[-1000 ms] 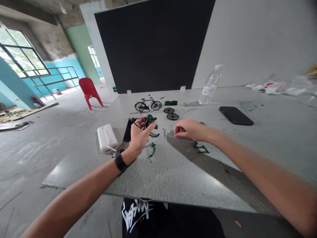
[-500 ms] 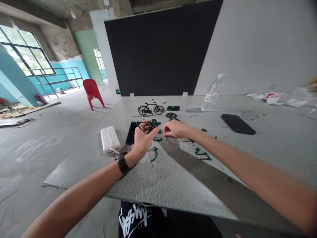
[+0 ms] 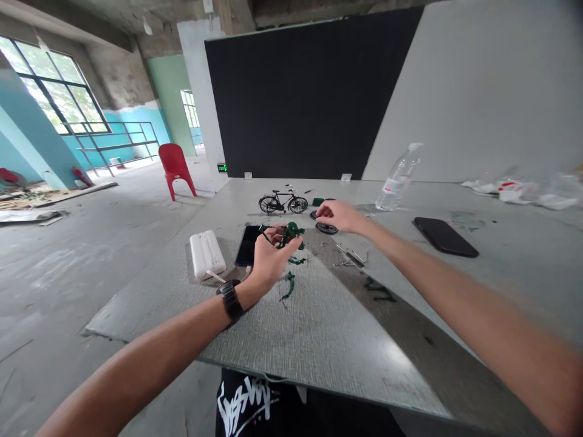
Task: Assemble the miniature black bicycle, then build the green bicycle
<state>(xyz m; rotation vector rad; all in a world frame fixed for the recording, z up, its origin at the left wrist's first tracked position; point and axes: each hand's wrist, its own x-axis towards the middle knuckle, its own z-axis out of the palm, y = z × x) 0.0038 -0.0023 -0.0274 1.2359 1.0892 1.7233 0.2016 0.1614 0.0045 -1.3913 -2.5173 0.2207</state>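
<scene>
My left hand (image 3: 269, 255), with a black watch on the wrist, is closed on a green model-bicycle frame (image 3: 288, 233) held just above the grey table (image 3: 319, 328). My right hand (image 3: 339, 215) reaches far over the table, its fingers curled over two loose black wheels (image 3: 327, 228) beside small green blocks (image 3: 319, 201). Whether it holds anything I cannot see. A finished black model bicycle (image 3: 282, 203) stands just beyond. Loose green parts (image 3: 288, 285) lie under my left hand, and more green parts (image 3: 378, 289) lie beneath my right forearm.
A white case (image 3: 207, 253) and a dark phone (image 3: 249, 244) lie left of my left hand. Small metal pieces (image 3: 350, 257) are scattered mid-table. A plastic bottle (image 3: 398, 178), another black phone (image 3: 445, 237) and crumpled wrappers (image 3: 523, 188) sit to the right. A red chair (image 3: 175, 168) stands on the floor.
My right hand has moved from the table's middle, past my left hand, away from me to the black wheels. My left hand keeps holding the green frame.
</scene>
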